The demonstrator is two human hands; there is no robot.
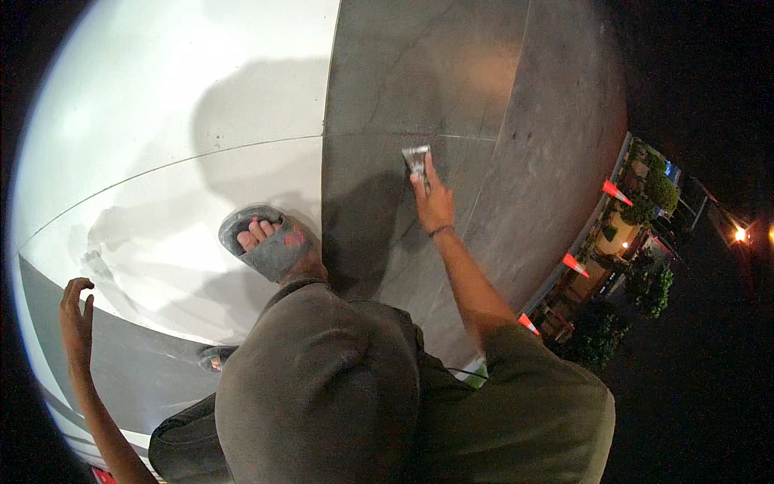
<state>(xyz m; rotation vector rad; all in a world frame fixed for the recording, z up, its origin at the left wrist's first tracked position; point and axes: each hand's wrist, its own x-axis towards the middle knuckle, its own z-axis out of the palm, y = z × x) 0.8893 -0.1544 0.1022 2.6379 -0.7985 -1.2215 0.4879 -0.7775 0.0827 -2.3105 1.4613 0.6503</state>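
My right hand (pixel 433 206) is closed round a small flat tool with a wide, silvery end (pixel 417 160). The tool is blurred, so I cannot make out whether it is a scraper or a brush. It is over the dark grey strip of ground (pixel 379 105), close to a thin line that runs across it; I cannot tell whether it touches. Off to the far left, my left hand (pixel 76 323) hangs in the air with nothing in it, its fingers apart and slightly bent.
White ground (pixel 161 105) borders the dark strip on the left, with my shadow across both. My foot in a grey sandal (pixel 270 242) stands beside their shared edge. On the right are orange cones (pixel 576 264), bushes (pixel 663 192) and a bright lamp (pixel 740 235) in the dark.
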